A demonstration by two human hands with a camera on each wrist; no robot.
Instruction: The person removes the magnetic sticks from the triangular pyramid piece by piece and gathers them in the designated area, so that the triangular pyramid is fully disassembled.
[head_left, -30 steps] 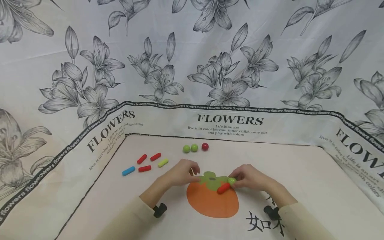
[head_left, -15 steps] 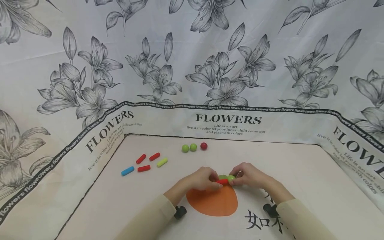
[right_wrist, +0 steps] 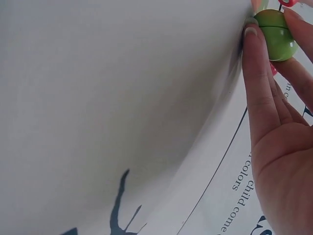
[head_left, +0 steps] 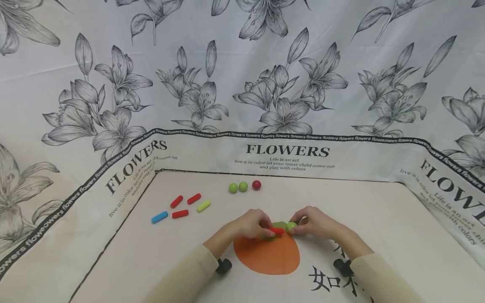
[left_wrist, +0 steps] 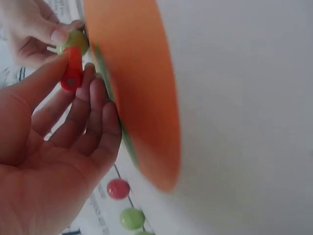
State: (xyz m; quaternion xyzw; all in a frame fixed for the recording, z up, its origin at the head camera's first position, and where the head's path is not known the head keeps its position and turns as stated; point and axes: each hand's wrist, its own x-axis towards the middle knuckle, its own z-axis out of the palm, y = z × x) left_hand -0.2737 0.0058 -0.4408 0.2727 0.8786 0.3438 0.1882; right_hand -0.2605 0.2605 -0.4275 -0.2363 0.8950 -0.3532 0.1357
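Observation:
In the head view my left hand (head_left: 251, 224) pinches a red magnetic stick (head_left: 278, 231) between thumb and fingers. A small metal disc shows in the end of the stick (left_wrist: 71, 81) in the left wrist view. Facing it, my right hand (head_left: 313, 224) holds a glossy green ball (head_left: 291, 227) by its fingertips. A seam line runs round this ball (right_wrist: 279, 41) in the right wrist view. Stick and ball are close together over the printed orange fruit (head_left: 267, 254); whether they are joined I cannot tell.
Three red sticks (head_left: 180, 214), a blue stick (head_left: 159, 217) and a yellow-green stick (head_left: 203, 205) lie to the left. Two green balls (head_left: 243, 186) and a dark red ball (head_left: 256, 184) sit at the back. Flower-printed cloth (head_left: 280, 151) walls the table.
My left hand has come in from the left and taken hold of the red stick, which earlier stuck out from the ball. Since then it has shifted slightly left. My right hand has barely moved.

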